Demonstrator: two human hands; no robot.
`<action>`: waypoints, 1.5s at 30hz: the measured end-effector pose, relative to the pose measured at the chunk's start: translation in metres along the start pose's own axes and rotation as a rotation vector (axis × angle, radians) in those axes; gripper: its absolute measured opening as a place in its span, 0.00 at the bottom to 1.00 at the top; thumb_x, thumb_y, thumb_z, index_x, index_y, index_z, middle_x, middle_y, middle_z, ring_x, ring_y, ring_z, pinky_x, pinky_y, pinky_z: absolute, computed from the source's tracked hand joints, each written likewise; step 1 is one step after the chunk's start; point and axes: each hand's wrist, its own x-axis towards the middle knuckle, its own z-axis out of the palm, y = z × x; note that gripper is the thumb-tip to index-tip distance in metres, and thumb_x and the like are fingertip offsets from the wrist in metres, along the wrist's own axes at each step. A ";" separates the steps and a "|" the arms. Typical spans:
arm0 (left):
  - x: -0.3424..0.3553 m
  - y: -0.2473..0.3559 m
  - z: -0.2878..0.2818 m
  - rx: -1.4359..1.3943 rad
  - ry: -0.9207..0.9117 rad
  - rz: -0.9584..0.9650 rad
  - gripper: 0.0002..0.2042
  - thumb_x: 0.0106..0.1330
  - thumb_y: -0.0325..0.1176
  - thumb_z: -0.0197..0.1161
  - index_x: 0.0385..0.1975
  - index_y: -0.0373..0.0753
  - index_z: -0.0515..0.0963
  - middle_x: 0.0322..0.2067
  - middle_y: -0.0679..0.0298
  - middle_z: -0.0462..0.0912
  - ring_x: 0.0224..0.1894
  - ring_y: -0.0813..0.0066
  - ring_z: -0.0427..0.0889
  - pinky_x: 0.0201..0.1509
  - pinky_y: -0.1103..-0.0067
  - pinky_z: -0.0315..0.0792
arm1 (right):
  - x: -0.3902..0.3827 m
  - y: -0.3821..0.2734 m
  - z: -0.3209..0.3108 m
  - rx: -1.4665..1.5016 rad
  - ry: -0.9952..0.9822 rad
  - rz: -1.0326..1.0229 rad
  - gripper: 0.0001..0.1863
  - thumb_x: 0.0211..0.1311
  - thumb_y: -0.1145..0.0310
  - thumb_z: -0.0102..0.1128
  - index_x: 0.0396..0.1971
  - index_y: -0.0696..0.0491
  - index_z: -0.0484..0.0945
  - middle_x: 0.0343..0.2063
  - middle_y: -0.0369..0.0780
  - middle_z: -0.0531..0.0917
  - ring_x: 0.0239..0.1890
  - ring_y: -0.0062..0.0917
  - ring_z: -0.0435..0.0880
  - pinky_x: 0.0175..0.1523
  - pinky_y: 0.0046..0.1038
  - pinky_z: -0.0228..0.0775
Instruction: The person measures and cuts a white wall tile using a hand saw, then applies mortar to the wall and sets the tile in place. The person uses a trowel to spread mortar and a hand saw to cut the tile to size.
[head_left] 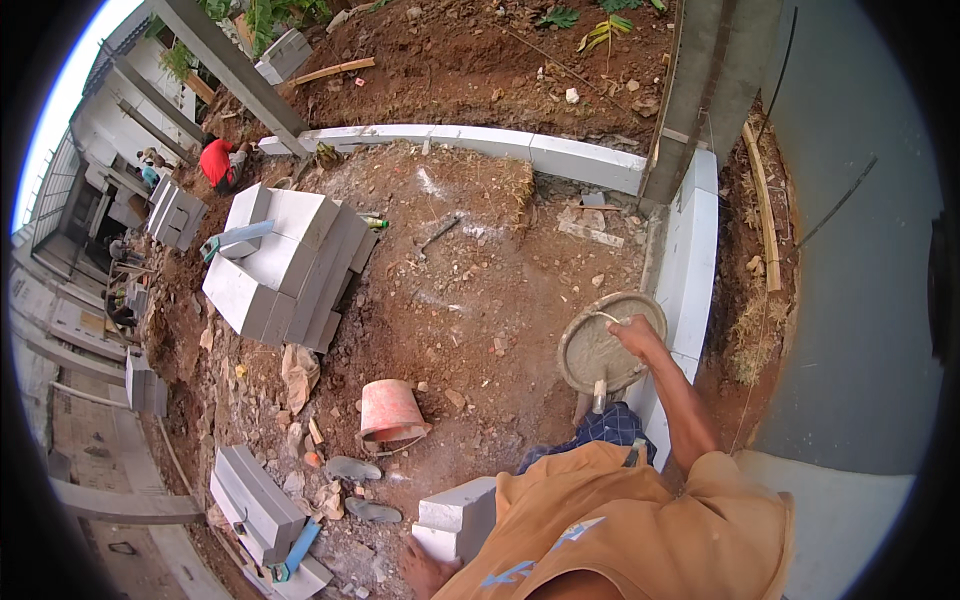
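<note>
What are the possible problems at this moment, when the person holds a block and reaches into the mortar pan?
1. The left hand grips the white block only at its lower corner; it might slip and drop.
2. The mortar pan sits tilted against the low white wall; pressure from the right hand could tip it.
3. Loose sandals and an overturned orange bucket on uneven soil could cause a trip.

Left hand (425,572) — half hidden behind the orange shirt (640,530) — grip unclear.
</note>
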 end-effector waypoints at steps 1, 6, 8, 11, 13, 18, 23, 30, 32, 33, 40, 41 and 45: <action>0.010 0.037 -0.028 -0.059 -0.039 -0.003 0.62 0.31 0.55 0.81 0.69 0.32 0.55 0.57 0.45 0.72 0.60 0.45 0.71 0.66 0.54 0.62 | 0.007 0.009 -0.023 0.021 0.005 0.070 0.39 0.56 0.50 0.69 0.48 0.76 0.75 0.45 0.63 0.82 0.52 0.48 0.83 0.55 0.40 0.72; 0.030 0.121 -0.065 -0.177 -0.064 -0.191 0.63 0.32 0.55 0.81 0.70 0.33 0.55 0.58 0.45 0.69 0.61 0.46 0.71 0.65 0.56 0.65 | 0.070 -0.028 -0.059 -0.069 0.037 0.015 0.40 0.57 0.51 0.69 0.52 0.76 0.73 0.50 0.63 0.80 0.56 0.47 0.81 0.58 0.39 0.71; 0.053 0.152 -0.078 -0.226 -0.132 -0.247 0.63 0.32 0.56 0.81 0.70 0.33 0.54 0.59 0.45 0.69 0.61 0.46 0.71 0.65 0.55 0.66 | 0.103 -0.030 -0.078 -0.034 -0.015 0.058 0.40 0.57 0.51 0.69 0.54 0.75 0.72 0.53 0.63 0.79 0.58 0.46 0.80 0.59 0.38 0.71; 0.094 0.189 -0.073 -0.187 -0.085 -0.207 0.64 0.33 0.56 0.81 0.72 0.33 0.53 0.59 0.43 0.69 0.62 0.45 0.71 0.65 0.56 0.67 | 0.160 -0.024 -0.091 -0.009 0.008 0.054 0.40 0.57 0.51 0.69 0.55 0.73 0.73 0.54 0.62 0.78 0.59 0.46 0.79 0.60 0.37 0.70; 0.129 0.228 -0.092 -0.193 -0.133 -0.156 0.65 0.33 0.56 0.81 0.72 0.33 0.52 0.59 0.43 0.69 0.62 0.45 0.70 0.65 0.56 0.67 | 0.192 -0.022 -0.108 -0.040 0.064 0.018 0.39 0.56 0.51 0.69 0.54 0.73 0.74 0.54 0.63 0.78 0.59 0.46 0.79 0.59 0.38 0.71; 0.211 0.304 -0.103 -0.164 -0.114 -0.042 0.62 0.33 0.55 0.81 0.70 0.33 0.54 0.59 0.46 0.70 0.62 0.46 0.71 0.65 0.57 0.66 | 0.278 -0.051 -0.122 -0.103 -0.054 0.110 0.37 0.57 0.51 0.69 0.52 0.71 0.76 0.51 0.61 0.81 0.56 0.49 0.81 0.58 0.38 0.72; 0.301 0.412 -0.175 -0.066 -0.166 0.106 0.59 0.34 0.53 0.80 0.68 0.33 0.57 0.57 0.47 0.71 0.60 0.48 0.72 0.64 0.58 0.66 | 0.368 -0.048 -0.120 -0.184 -0.114 0.139 0.34 0.57 0.50 0.68 0.50 0.68 0.78 0.47 0.60 0.83 0.53 0.50 0.82 0.58 0.38 0.72; 0.420 0.507 -0.252 -0.103 -0.133 0.211 0.58 0.36 0.52 0.80 0.68 0.32 0.57 0.52 0.47 0.73 0.55 0.47 0.73 0.61 0.57 0.67 | 0.454 -0.111 -0.117 -0.321 -0.299 0.150 0.31 0.58 0.50 0.67 0.48 0.64 0.81 0.46 0.59 0.83 0.52 0.51 0.82 0.57 0.41 0.72; 0.448 0.534 -0.277 -0.074 -0.076 0.267 0.58 0.36 0.52 0.80 0.69 0.32 0.56 0.52 0.46 0.73 0.55 0.46 0.73 0.62 0.56 0.67 | 0.485 -0.131 -0.116 -0.341 -0.333 0.156 0.30 0.58 0.50 0.66 0.47 0.63 0.81 0.46 0.58 0.83 0.51 0.50 0.83 0.57 0.41 0.73; 0.464 0.541 -0.283 -0.074 -0.063 0.295 0.59 0.36 0.51 0.80 0.70 0.32 0.55 0.54 0.46 0.71 0.56 0.46 0.72 0.62 0.56 0.66 | 0.501 -0.124 -0.109 -0.355 -0.327 0.164 0.29 0.58 0.50 0.66 0.47 0.62 0.82 0.46 0.58 0.83 0.50 0.50 0.83 0.56 0.41 0.73; 0.544 0.588 -0.330 -0.063 0.056 0.261 0.60 0.36 0.46 0.79 0.72 0.32 0.51 0.58 0.44 0.67 0.60 0.43 0.69 0.65 0.57 0.65 | 0.628 -0.072 -0.057 -0.606 -0.398 0.138 0.29 0.58 0.49 0.66 0.49 0.59 0.82 0.50 0.53 0.83 0.54 0.44 0.82 0.60 0.41 0.73; 0.554 0.598 -0.334 -0.103 0.057 0.259 0.60 0.36 0.45 0.79 0.72 0.32 0.50 0.58 0.43 0.67 0.59 0.41 0.69 0.64 0.56 0.65 | 0.640 -0.071 -0.060 -0.641 -0.416 0.114 0.28 0.59 0.50 0.64 0.50 0.58 0.82 0.52 0.51 0.83 0.57 0.43 0.81 0.62 0.41 0.72; 0.579 0.616 -0.320 -0.079 0.145 0.191 0.61 0.35 0.45 0.78 0.73 0.31 0.50 0.60 0.41 0.66 0.62 0.39 0.68 0.66 0.55 0.64 | 0.683 -0.052 -0.029 -0.722 -0.422 0.167 0.22 0.60 0.58 0.60 0.49 0.55 0.83 0.55 0.48 0.82 0.59 0.41 0.80 0.62 0.40 0.72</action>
